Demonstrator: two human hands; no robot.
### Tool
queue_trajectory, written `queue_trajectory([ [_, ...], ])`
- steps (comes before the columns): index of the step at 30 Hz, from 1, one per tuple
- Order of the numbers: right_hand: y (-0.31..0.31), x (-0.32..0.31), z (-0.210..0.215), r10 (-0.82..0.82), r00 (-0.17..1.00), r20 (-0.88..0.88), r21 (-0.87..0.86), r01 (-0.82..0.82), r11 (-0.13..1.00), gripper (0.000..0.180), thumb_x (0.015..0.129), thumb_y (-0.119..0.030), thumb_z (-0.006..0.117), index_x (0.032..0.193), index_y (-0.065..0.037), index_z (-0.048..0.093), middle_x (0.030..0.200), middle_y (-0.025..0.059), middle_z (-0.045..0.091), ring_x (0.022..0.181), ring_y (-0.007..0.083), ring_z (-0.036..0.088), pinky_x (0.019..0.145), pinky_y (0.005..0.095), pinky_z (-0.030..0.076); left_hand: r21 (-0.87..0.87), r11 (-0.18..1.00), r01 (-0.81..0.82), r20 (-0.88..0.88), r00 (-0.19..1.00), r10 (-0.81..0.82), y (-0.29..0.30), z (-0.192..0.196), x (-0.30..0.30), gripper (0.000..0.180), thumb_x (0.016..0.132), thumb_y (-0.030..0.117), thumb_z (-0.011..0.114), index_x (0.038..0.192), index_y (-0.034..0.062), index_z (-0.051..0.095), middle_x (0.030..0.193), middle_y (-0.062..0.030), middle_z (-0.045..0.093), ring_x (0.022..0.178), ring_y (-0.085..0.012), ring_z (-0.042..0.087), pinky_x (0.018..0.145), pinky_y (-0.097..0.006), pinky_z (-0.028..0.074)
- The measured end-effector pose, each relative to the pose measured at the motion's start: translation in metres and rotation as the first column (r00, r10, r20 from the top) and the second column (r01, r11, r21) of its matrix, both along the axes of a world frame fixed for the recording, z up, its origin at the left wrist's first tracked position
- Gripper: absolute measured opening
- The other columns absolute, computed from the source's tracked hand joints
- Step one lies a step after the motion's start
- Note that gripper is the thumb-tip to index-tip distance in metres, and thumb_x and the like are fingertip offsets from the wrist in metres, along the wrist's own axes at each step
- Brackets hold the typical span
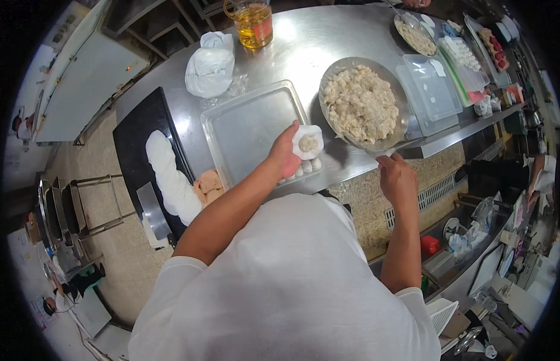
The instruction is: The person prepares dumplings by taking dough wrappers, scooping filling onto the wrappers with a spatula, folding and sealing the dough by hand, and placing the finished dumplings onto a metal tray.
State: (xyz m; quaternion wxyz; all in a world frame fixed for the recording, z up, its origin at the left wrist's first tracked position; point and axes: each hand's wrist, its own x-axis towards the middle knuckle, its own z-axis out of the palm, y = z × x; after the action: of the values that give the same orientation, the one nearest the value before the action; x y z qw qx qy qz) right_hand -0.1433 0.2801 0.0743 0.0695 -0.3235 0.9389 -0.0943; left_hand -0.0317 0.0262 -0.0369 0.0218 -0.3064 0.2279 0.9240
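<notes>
Left hand (287,153) cups a filled wrapper (308,143) flat, over tray (244,129); right hand (397,175) closed on a small tool, at 5 o'clock from filling bowl (362,103).

Your left hand (287,153) cups a round white dough wrapper (308,142) with a dab of pale filling at its centre, held over the near right corner of the shallow rectangular steel tray (250,126), where a short row of finished white dumplings (304,171) lies. Your right hand (397,177) is closed around a thin utensil whose tip reaches the rim of the wide round metal bowl of lumpy pale filling (361,103). A long roll of white dough (168,174) lies on the black board (138,129) to your left.
</notes>
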Motion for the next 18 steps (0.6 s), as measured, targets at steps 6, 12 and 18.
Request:
queue_trajectory([
  [6,0.008,0.003,-0.001,-0.056,0.998,-0.028,-0.005,0.056,0.998,0.016,0.088,-0.012,0.061,0.099,-0.010,0.072,0.093,0.0160,0.067,0.084,0.0407,0.066,0.073,0.0505,0.053,-0.006,1.000,0.013,0.028,1.000,-0.013,0.017,-0.004,-0.016,0.052,0.104,0.047,0.047,0.130,0.0024,0.055,0.124,-0.0154,0.064,0.114,-0.0312,0.062,0.102,-0.047,0.047],
  [12,0.005,0.002,0.001,-0.035,0.999,-0.002,-0.049,0.034,0.998,0.016,0.084,-0.005,0.063,0.097,-0.007,0.073,0.089,0.0174,0.069,0.083,0.0398,0.067,0.072,0.0479,0.053,-0.007,0.998,0.059,0.013,0.998,-0.058,0.030,0.001,-0.036,0.051,0.106,0.042,0.044,0.133,-0.0007,0.051,0.130,-0.0166,0.061,0.121,-0.0302,0.060,0.107,-0.046,0.046],
  [18,0.010,0.007,-0.010,-0.076,0.997,0.002,-0.034,0.076,0.997,0.017,0.086,-0.008,0.061,0.098,-0.009,0.072,0.090,0.0174,0.068,0.083,0.0406,0.067,0.073,0.0495,0.052,0.030,0.998,0.049,0.007,0.999,-0.049,0.033,0.003,-0.039,0.052,0.106,0.043,0.043,0.135,-0.0005,0.049,0.132,-0.0172,0.060,0.123,-0.0307,0.059,0.109,-0.047,0.044],
])
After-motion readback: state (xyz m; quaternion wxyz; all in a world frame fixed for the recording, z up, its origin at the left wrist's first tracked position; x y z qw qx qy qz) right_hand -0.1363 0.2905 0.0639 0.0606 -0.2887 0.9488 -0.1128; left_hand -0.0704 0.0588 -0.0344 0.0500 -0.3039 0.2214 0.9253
